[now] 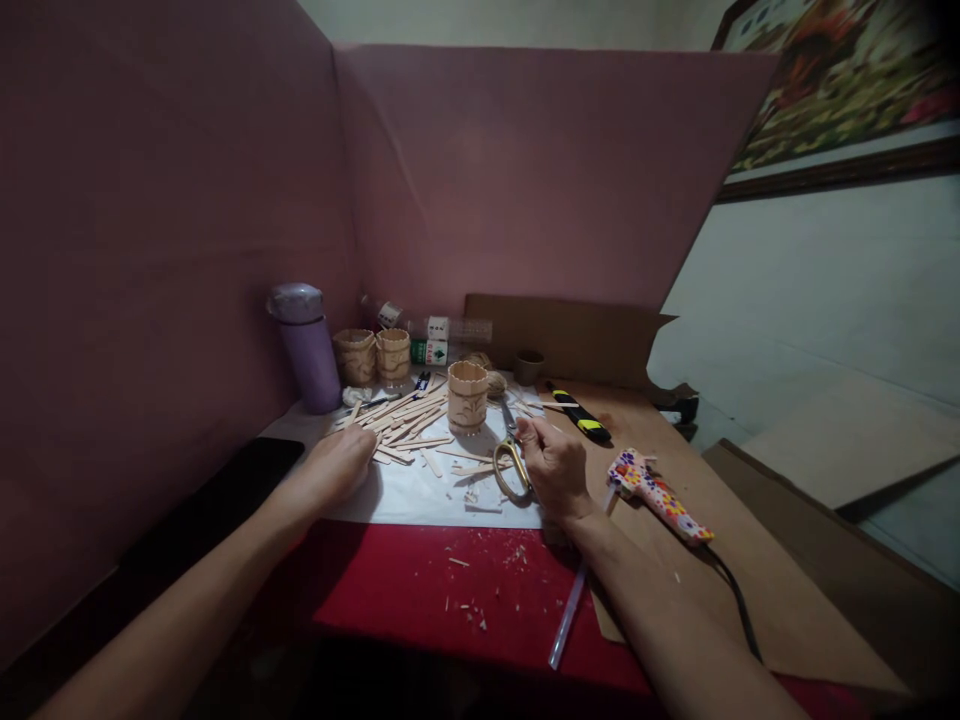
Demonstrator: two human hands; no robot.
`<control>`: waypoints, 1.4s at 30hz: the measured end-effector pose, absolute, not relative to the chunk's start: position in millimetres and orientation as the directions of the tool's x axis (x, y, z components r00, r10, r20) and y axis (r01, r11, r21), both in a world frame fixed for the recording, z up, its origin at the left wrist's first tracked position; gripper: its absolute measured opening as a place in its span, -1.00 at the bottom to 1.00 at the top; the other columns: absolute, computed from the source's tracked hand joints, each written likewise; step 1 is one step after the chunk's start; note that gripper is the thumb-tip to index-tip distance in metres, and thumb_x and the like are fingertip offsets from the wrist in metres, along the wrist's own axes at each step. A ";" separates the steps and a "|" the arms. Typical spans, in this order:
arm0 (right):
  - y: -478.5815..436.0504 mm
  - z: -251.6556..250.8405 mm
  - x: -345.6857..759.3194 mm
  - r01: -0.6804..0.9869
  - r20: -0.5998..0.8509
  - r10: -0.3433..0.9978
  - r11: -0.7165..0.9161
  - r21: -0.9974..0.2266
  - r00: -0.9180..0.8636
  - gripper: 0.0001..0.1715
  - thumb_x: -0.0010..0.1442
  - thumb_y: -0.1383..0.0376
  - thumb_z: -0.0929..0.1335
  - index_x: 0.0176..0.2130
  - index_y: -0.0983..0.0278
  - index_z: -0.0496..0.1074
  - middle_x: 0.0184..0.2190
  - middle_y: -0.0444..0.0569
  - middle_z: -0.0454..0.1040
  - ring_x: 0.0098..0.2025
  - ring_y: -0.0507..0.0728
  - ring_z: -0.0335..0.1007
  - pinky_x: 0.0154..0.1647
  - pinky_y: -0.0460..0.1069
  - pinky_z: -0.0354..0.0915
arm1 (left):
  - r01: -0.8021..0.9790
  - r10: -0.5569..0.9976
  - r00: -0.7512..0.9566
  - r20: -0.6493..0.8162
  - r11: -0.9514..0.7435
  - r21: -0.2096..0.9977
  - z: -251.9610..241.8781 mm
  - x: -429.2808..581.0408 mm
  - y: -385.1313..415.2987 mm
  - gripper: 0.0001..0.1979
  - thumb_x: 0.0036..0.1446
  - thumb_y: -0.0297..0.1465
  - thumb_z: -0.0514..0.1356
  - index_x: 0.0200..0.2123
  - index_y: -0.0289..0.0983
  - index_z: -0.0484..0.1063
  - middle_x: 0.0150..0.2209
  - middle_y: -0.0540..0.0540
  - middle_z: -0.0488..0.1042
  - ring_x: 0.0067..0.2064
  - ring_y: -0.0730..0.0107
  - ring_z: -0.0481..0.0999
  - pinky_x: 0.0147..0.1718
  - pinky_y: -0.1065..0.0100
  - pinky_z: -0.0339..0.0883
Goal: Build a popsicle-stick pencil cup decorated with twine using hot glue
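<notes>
At the left edge of a pile of flat wooden craft sticks is my left hand, its fingers curled in. What they hold, if anything, is hidden by the back of the hand. My right hand is closed like a fist just right of the scissors, which have gold handles and lie with the blades pointing away. I cannot make out anything inside that fist. Between the hands, slightly farther off, stands a small cup made of wooden sticks with a burnt-looking pattern.
Two similar stick cups stand behind the pile, beside a purple tumbler. A black-and-yellow utility knife and a flowered glue gun lie on cardboard at right. Wood scraps litter the red cloth. Pink panels enclose the back and left.
</notes>
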State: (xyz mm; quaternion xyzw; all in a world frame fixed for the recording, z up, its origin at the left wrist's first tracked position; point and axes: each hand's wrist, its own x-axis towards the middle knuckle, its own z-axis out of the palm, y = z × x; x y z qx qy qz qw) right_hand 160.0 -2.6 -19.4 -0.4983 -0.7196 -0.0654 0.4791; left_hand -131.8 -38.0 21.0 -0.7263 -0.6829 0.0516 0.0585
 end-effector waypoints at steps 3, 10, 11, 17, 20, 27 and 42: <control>-2.7 -18.7 159.4 0.786 0.768 0.640 0.496 -0.369 -0.044 -0.33 0.44 -0.01 0.10 -0.52 0.25 0.39 -0.63 -0.04 0.42 -0.57 0.06 0.28 -0.48 -0.02 -0.06 | 0.990 0.997 0.059 0.048 -0.052 -0.133 26.6 -128.2 -31.1 -0.69 0.16 -0.61 -0.03 -0.21 -0.33 0.50 -0.15 -0.33 0.55 -0.10 0.04 0.56 -0.20 0.21 0.33; -4.0 -16.6 159.0 0.790 0.768 0.637 0.499 -0.356 -0.056 -0.37 0.43 0.01 0.12 -0.52 0.24 0.38 -0.63 -0.05 0.42 -0.56 0.06 0.29 -0.48 -0.03 -0.05 | 0.990 0.998 0.016 0.067 -0.006 -0.143 25.5 -115.0 -18.0 -0.72 0.24 -0.47 -0.01 -0.13 -0.35 0.47 -0.09 -0.35 0.53 -0.06 0.04 0.56 -0.20 0.22 0.34; -3.8 -16.8 159.1 0.789 0.766 0.641 0.499 -0.358 -0.058 -0.37 0.43 0.02 0.12 -0.52 0.24 0.38 -0.63 -0.05 0.42 -0.56 0.06 0.29 -0.48 -0.03 -0.04 | 0.989 0.998 0.026 0.061 -0.016 -0.150 23.2 -114.3 -16.8 -0.71 0.24 -0.47 -0.01 -0.12 -0.36 0.47 -0.09 -0.36 0.52 -0.06 0.04 0.55 -0.19 0.22 0.34; -2.5 -18.4 159.4 0.782 0.764 0.642 0.509 -0.358 -0.068 -0.40 0.44 0.03 0.13 -0.50 0.24 0.39 -0.58 -0.02 0.47 -0.51 0.08 0.35 -0.46 -0.03 -0.02 | 0.995 0.996 0.019 0.088 -0.010 -0.102 14.1 -115.6 -12.8 -0.69 0.23 -0.49 -0.05 -0.13 -0.37 0.47 -0.10 -0.41 0.50 -0.06 -0.05 0.54 -0.19 0.15 0.35; -2.7 -18.3 159.3 0.789 0.767 0.638 0.507 -0.348 -0.071 -0.39 0.44 0.04 0.13 -0.51 0.25 0.38 -0.60 -0.04 0.45 -0.54 0.07 0.32 -0.47 -0.03 -0.03 | 0.998 0.996 -0.004 0.093 0.010 -0.064 14.1 -115.4 -12.6 -0.70 0.22 -0.50 -0.04 -0.15 -0.34 0.47 -0.11 -0.38 0.48 -0.08 -0.04 0.54 -0.20 0.16 0.35; -3.3 -16.3 159.2 0.793 0.770 0.632 0.509 -0.334 -0.082 -0.39 0.43 0.04 0.13 -0.53 0.24 0.37 -0.61 -0.05 0.43 -0.54 0.05 0.27 -0.47 -0.03 -0.04 | 1.000 0.995 0.013 0.102 -0.010 -0.024 21.7 -110.7 -14.0 -0.71 0.21 -0.52 -0.03 -0.21 -0.33 0.49 -0.12 -0.35 0.50 -0.11 0.02 0.54 -0.20 0.19 0.34; -5.7 -15.6 156.1 0.790 0.766 0.639 0.505 -0.348 -0.071 -0.43 0.42 0.09 0.17 -0.53 0.25 0.39 -0.64 -0.07 0.45 -0.59 0.03 0.29 -0.50 -0.05 -0.03 | 0.786 0.824 -0.060 0.563 -0.308 0.535 29.4 -36.9 51.7 -0.19 0.03 -0.14 0.35 0.25 -0.38 0.16 0.19 -0.39 0.35 0.20 -0.06 0.34 0.15 0.04 0.22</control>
